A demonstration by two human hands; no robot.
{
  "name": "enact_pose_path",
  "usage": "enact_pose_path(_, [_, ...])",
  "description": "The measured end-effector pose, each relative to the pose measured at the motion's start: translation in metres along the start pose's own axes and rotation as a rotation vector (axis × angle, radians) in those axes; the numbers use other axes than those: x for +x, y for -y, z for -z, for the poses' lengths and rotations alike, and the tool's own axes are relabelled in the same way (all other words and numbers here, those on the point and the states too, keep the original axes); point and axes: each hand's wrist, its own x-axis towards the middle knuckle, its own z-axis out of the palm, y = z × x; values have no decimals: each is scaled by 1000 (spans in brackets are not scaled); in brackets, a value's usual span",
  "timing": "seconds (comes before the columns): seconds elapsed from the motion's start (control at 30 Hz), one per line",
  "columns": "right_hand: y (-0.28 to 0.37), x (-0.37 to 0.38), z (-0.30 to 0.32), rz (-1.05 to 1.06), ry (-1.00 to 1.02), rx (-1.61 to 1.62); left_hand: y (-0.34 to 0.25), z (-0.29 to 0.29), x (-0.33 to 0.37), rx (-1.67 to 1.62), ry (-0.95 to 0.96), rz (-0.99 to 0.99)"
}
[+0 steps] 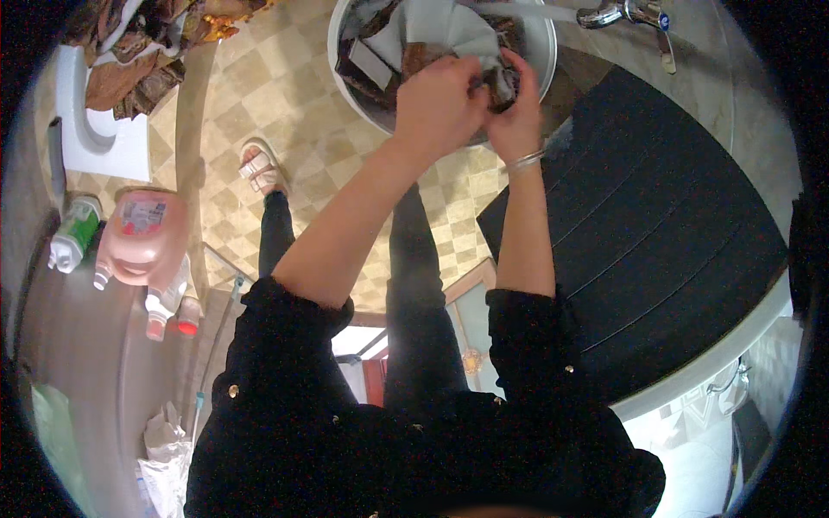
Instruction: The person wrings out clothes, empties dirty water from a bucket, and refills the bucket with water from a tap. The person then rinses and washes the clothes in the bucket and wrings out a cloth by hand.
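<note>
Over a round white basin (551,65) at the far middle, both my hands work on a bunched brown and grey cloth (503,85). My left hand (442,105) has its fingers curled in and closed on the cloth's left side. My right hand (516,112), with a bracelet at the wrist, grips its right side between thumb and fingers. More brown fabric and a pale whitish piece (432,30) lie in the basin beneath. From the metal tap (615,12) at the far right, a whitish stream runs left over the basin. My fingers partly hide the cloth.
A dark ribbed surface (656,224) takes up the right side. To the left stand a pink jug (148,233), a green and white bottle (76,231) and smaller bottles. Behind them, a heap of brown fabric (138,82) overlaps a white moulded piece (82,138). Checkered flooring shows below.
</note>
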Motion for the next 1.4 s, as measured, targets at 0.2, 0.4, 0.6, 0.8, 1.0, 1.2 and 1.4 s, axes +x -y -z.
enact_pose_path(0.2, [-4,7,-9,-212,-251,-248,46,16,39,366,-273,-103])
enact_pose_path(0.4, [11,-15,-20,-63,-179,-120,92,13,63,665,-7,206])
enact_pose_path(0.6, [-26,4,-26,-438,-446,-7,34,4,-1,324,-28,272])
enact_pose_path(0.8, [38,4,-29,-599,-345,1371,14,3,-36,295,-45,14])
enact_pose_path(1.0, [-5,21,-27,-545,-378,475,16,-9,-35,267,-17,-263])
enact_pose_path(1.2, [-15,18,-13,-571,-323,157,41,9,-52,410,-111,-389])
enact_pose_path(1.4, [-21,-3,-12,-788,-711,352,55,34,-64,395,-160,-97])
